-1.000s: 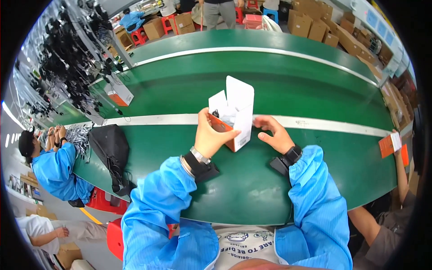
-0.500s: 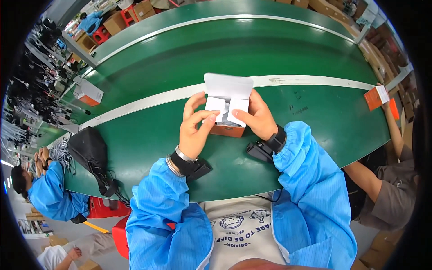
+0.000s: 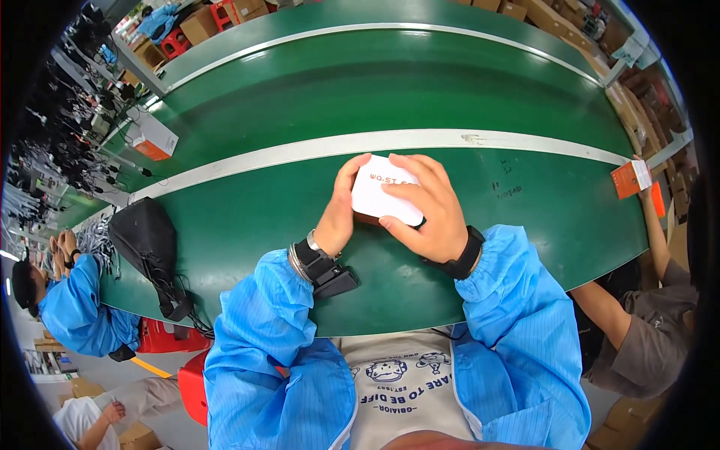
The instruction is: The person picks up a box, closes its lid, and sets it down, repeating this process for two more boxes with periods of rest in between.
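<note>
Between my two hands is a small carton (image 3: 377, 196), its white lid folded down over the top and a strip of brown-orange side showing below. My left hand (image 3: 340, 208) grips the carton's left side, fingers curled round its far left corner. My right hand (image 3: 433, 205) lies over the right part of the lid, fingers bent across it and thumb at the near edge. Whatever is inside the carton is hidden by the lid. Both wrists wear black straps; a black block juts from the left one.
A black bag (image 3: 144, 238) with cables lies on the green table (image 3: 262, 262) to the left. An orange-white box (image 3: 152, 138) stands farther back. At the right, a co-worker's hand holds another orange-white box (image 3: 631, 178). A person in blue (image 3: 75, 296) sits at the far left.
The carton's raised lid has come down and now covers the opening. My right hand has moved from the inner flaps onto the lid, while my left has shifted to the side.
</note>
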Motion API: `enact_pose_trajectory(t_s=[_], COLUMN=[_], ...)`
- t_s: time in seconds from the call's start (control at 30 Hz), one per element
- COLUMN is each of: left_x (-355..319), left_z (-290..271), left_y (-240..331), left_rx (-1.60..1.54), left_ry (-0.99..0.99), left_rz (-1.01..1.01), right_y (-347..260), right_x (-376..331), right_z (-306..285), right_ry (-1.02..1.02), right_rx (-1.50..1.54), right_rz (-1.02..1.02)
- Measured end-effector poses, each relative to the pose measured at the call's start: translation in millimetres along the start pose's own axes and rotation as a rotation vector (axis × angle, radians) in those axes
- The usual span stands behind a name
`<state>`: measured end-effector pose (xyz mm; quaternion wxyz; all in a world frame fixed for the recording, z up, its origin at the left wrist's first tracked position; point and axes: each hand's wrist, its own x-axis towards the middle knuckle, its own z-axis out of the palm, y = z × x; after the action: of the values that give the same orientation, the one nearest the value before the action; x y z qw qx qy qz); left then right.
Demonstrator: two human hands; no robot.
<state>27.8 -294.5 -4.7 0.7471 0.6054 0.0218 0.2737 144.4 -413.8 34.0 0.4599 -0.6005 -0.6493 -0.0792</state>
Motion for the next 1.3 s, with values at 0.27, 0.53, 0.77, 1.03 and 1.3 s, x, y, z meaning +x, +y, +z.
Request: enact_pose_trajectory(t_s=[0.27, 0.53, 0.77, 1.03, 1.3], left_x=[-4.5, -2.8, -4.4, 0.8, -2.9], left_z=[2.8, 3.1, 4.6, 8.3, -12.2], left_y=[-3.9, -3.8, 6.5, 2.1, -15.6], left_rx=[0.369, 0.331, 0.26, 0.062, 0.001], left_ry=[0.004, 0.004, 0.01, 0.053, 0.223], left_rz=[0.141, 0.157, 0.035, 0.144, 0.029], right_y=[-10.3, -10.2, -16.7, -1.1, 9.3], right_x=[-1.2, 2.9, 7.6, -3.5, -2.7], right_z=[2.9, -3.1, -15.5, -2.2, -24.1], right_ry=[0.032, -0.088, -0.275, -0.128, -0.028], right_rx=[-0.156, -0.203, -0.195, -0.069, -0.22], right_rz=[-0.022, -0.034, -0.034, -0.13, -0.022])
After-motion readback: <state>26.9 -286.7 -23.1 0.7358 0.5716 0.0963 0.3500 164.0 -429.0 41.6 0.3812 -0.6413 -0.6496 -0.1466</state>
